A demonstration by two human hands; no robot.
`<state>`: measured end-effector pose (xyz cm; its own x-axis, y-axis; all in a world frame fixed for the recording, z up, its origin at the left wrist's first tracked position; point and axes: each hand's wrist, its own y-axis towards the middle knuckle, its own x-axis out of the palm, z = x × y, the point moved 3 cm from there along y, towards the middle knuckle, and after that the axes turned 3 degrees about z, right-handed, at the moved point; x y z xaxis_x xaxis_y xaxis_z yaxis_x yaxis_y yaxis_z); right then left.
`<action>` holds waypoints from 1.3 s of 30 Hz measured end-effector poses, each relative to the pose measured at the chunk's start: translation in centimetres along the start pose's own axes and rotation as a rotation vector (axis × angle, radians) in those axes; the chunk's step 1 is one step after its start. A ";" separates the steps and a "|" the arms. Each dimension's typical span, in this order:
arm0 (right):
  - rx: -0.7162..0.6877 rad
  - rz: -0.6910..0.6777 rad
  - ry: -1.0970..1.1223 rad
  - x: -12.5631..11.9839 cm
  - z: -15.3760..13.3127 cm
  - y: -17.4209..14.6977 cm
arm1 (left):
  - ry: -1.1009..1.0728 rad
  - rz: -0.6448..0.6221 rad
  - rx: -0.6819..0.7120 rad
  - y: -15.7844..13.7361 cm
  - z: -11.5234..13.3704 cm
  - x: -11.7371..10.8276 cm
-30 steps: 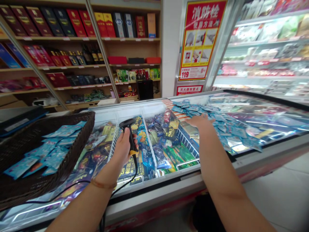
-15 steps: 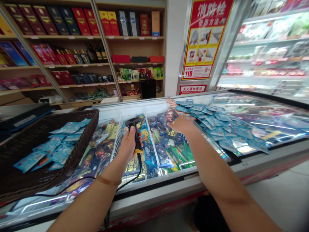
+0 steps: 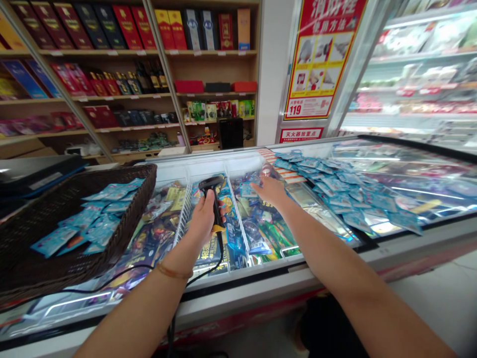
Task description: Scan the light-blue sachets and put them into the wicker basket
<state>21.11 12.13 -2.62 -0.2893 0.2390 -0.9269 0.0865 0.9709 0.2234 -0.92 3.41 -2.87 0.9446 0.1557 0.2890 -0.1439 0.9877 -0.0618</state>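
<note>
My left hand [image 3: 204, 216] is wrapped around the handle of a black barcode scanner [image 3: 212, 185], above the freezer's middle section. Its black cable trails down over the freezer edge. My right hand [image 3: 273, 191] reaches over the section to the right, fingers pinched at the edge of a small blue packet [image 3: 248, 190]. The fingertips are partly blurred. Beneath both hands lie wrapped frozen goods [image 3: 266, 228], split by white wire dividers [image 3: 238, 219]. Many similar blue packets [image 3: 339, 186] are heaped on the freezer's glass lid at the right.
A dark woven basket [image 3: 139, 214] with several blue packets rests on the freezer at the left. Beside it is a flat dark device [image 3: 40, 174]. Shelves [image 3: 212, 52] of boxed goods line the back wall. The freezer's front rim [image 3: 261, 291] runs below my forearms.
My right hand has shifted slightly left, and a blue packet now shows at its fingertips. My left hand, still holding the scanner, has moved slightly right in the view.
</note>
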 end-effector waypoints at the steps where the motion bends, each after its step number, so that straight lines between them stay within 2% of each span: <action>1: 0.023 -0.013 0.006 0.7 0.6 0.3 | -0.002 -0.004 0.006 0.0 -0.1 0.1; 6: -0.022 -0.061 0.050 2.9 0.6 1.1 | 0.038 -0.062 0.025 -0.1 -0.5 0.2; 11: -0.049 -0.117 0.186 3.1 -0.3 2.2 | 0.087 -0.116 0.123 -0.2 -0.7 0.5; 18: -0.059 -0.081 0.468 3.9 0.0 2.7 | 0.135 -0.212 0.123 -0.3 -1.6 1.1; 21: 0.014 0.000 0.680 4.0 0.3 2.8 | 0.112 -0.211 0.129 -0.3 -1.7 1.1; 24: 0.098 0.041 1.059 4.1 0.5 2.9 | 0.097 -0.188 0.124 -0.2 -1.8 0.9; 27: 0.148 -0.062 1.521 4.2 0.2 2.7 | 0.101 -0.184 0.106 -0.2 -1.8 0.8; 30: 0.180 -0.151 1.766 3.8 -0.1 2.3 | 0.093 -0.184 0.118 -0.3 -1.6 0.8; 33: 0.229 -0.163 1.810 3.5 -0.1 1.9 | 0.089 -0.192 0.130 -0.4 -1.5 0.9; 39: 0.297 -0.035 1.693 3.1 0.5 2.5 | 0.044 -0.243 0.091 -1.3 -1.1 1.4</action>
<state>20.90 15.24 -5.04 -0.8844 0.1582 0.4390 0.1625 0.9863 -0.0282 0.92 2.37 -3.40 0.9663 -0.0853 0.2429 0.0649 0.9937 0.0909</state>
